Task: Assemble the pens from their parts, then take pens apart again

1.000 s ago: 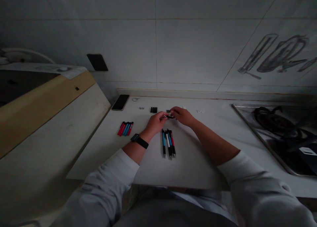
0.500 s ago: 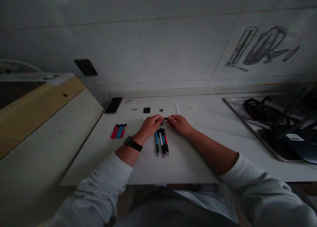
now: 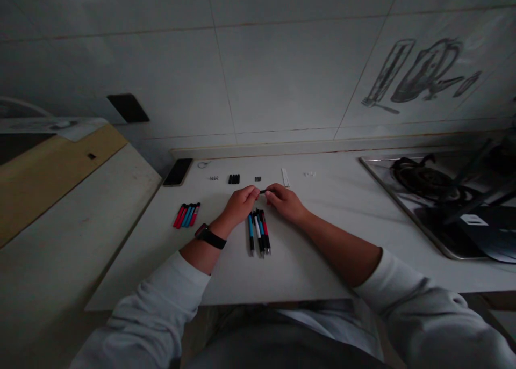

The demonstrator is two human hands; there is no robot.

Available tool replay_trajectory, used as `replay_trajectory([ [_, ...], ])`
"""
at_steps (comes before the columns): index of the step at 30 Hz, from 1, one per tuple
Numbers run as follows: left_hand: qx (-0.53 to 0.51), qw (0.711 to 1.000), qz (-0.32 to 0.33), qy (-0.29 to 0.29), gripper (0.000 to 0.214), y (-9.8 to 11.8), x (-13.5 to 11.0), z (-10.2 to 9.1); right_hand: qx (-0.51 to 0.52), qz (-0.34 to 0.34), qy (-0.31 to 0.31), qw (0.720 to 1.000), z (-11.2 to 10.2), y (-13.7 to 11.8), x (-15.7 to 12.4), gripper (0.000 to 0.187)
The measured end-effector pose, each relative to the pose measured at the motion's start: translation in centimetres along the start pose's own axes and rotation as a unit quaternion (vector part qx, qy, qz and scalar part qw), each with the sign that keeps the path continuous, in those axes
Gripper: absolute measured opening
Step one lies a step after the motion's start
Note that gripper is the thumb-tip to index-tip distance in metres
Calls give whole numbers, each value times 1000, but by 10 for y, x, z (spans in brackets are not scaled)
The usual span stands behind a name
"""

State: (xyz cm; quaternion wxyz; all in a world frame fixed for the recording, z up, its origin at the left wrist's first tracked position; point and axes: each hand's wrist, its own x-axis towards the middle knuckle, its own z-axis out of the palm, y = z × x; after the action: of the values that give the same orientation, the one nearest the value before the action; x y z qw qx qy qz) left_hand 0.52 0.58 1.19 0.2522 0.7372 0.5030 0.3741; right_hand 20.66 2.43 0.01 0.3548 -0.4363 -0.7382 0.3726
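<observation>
Fingertips of my left hand (image 3: 241, 203) pinch one end of a small, dark, slender pen part (image 3: 262, 191). My right hand (image 3: 286, 201) is closed on its other end, so only a short middle stretch shows. Just below the hands, several assembled pens (image 3: 258, 233) in blue, white and red with black grips lie side by side, tips toward me. Left of my left hand is a row of red and blue pen barrels (image 3: 186, 215). Beyond the hands sit short black grips (image 3: 234, 179), tiny springs (image 3: 213, 178), small dark pieces (image 3: 258, 179), thin white sticks (image 3: 285, 177) and small clear pieces (image 3: 309, 174).
A phone (image 3: 178, 172) lies at the counter's back left, beside a thin ring-shaped item (image 3: 203, 165). To the right is a gas stove (image 3: 427, 197) with a metal rim. A pale cabinet-like box (image 3: 80, 197) stands left of the white counter (image 3: 314, 272).
The view has shifted slightly, so everything appears a little further left. Both hands keep hold of the dark pen part, with the right fingers slightly changed in position.
</observation>
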Motion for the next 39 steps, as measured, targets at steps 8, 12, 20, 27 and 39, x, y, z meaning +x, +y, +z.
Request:
replay_trajectory([
  [8, 7, 1000, -13, 5, 39, -3, 0, 0, 63, 25, 13, 998, 0, 2, 2, 29],
  [12, 6, 1000, -14, 3, 40, -2, 1, 1, 85, 28, 4, 996, 2, 6, 4, 28],
  [20, 0, 999, -32, -3, 43, -5, 0, 0, 72, 20, -6, 997, 2, 6, 5, 23],
  [27, -84, 993, -76, 39, 41, -4, -1, 5, 27, -48, 82, 995, 3, -3, 1, 13],
  [39, 143, 974, -60, 164, 26, -8, 19, -83, -26, -93, 76, 992, 2, -3, -1, 12],
])
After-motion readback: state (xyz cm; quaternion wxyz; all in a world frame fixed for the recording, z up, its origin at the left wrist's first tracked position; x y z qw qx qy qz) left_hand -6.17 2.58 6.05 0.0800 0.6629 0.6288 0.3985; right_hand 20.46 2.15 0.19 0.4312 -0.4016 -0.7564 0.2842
